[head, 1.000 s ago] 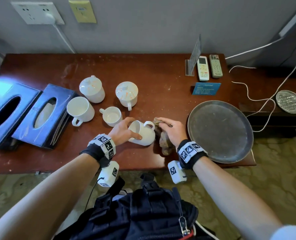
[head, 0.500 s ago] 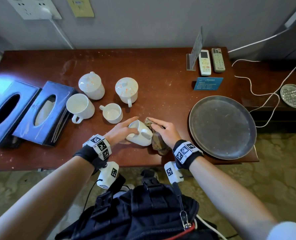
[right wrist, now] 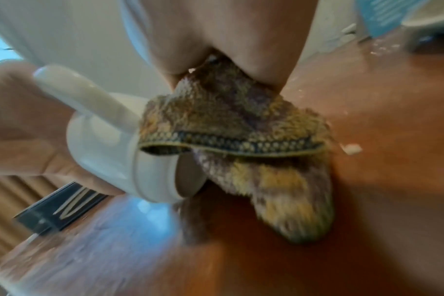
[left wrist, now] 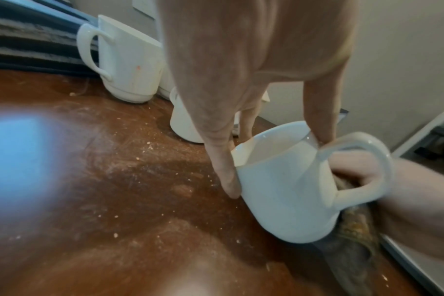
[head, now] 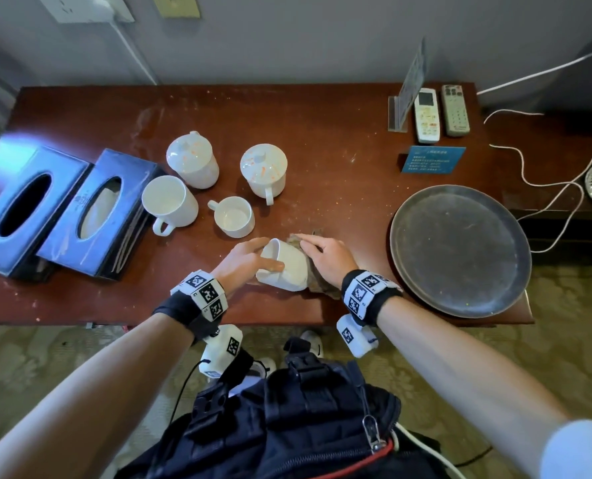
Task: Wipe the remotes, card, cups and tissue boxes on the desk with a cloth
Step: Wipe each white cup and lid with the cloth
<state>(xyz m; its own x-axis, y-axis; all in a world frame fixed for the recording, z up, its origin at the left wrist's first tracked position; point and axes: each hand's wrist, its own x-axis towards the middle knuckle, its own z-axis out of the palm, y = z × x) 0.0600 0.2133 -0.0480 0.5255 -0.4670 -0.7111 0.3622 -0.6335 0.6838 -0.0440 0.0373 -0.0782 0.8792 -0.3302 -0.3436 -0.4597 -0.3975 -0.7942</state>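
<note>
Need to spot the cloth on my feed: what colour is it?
The cloth is mottled yellow-brown with purplish patches and a dark patterned hem; the right wrist view shows it best.

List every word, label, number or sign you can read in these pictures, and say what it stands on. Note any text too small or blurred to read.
No text can be read with certainty.
Blue card: lines of white print, too small to read.
White remote: markings blurred.
Grey remote: button labels too small.
Clear sign holder: seen edge-on, unreadable.
Tissue box: faint emblem, illegible.
Wrist bands: black-and-white square code markers, no letters.
</note>
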